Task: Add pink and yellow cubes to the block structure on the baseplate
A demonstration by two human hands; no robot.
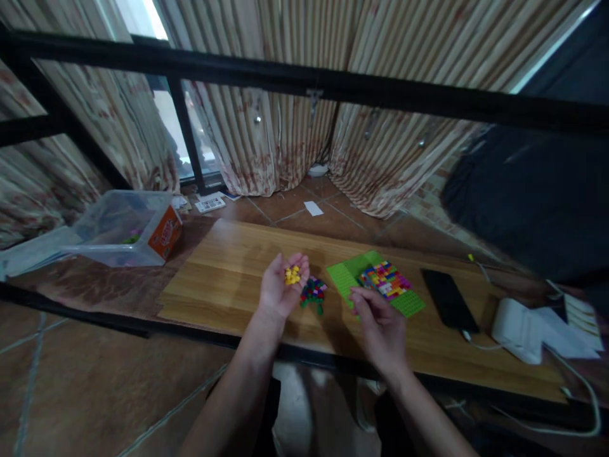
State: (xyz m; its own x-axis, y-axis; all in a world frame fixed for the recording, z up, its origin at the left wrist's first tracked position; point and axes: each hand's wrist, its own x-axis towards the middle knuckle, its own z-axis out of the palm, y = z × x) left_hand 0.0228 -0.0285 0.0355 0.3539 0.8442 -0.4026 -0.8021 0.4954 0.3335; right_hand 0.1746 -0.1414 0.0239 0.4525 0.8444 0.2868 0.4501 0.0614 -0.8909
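Observation:
My left hand [281, 285] is cupped palm up over the wooden board, with several small yellow toy bricks [292, 275] lying in it. Just right of that hand, a loose pile of mixed-colour toy bricks [314, 291] rests on the board. My right hand [383, 327] has its thumb and fingers pinched together near the front edge of a green baseplate [408, 304]. Whatever the pinch may hold is hidden. Rows of multicoloured bricks [387, 279] are fixed on the baseplate, partly covered by my right fingers.
Both hands are over a wooden board [238, 254] on a low table. At the left stands a clear plastic box [118, 216] with an orange label. To the right lie a black phone [448, 299] with a cable and a white device [518, 330]. A dark metal bar [285, 79] crosses behind.

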